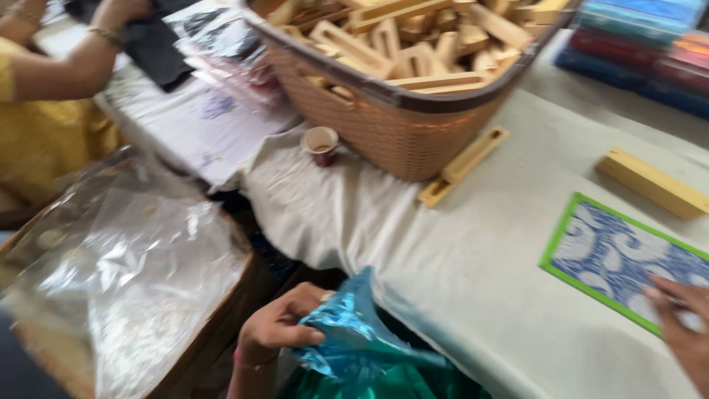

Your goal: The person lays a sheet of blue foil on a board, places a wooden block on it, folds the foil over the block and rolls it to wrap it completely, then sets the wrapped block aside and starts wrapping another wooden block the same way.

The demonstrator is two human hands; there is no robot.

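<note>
At the worktop's (458, 281) near edge, both your hands are busy.
Your left hand (277, 325) has a clenched grip on crinkled shiny blue plastic wrap (354, 332); your right hand (683, 325) lies flat, grip released, on the green-bordered blue patterned card (613, 255).

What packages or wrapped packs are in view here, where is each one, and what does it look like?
Blue shiny plastic bag: bottom centre at the table edge, crumpled, gripped by the left hand.
Flat patterned pack: right on the table, rectangular, blue-and-white swirls, green border, under the right hand.
Stacked packs: top right, flat, blue and red.
Clear plastic bags: top left, blurred.
</note>
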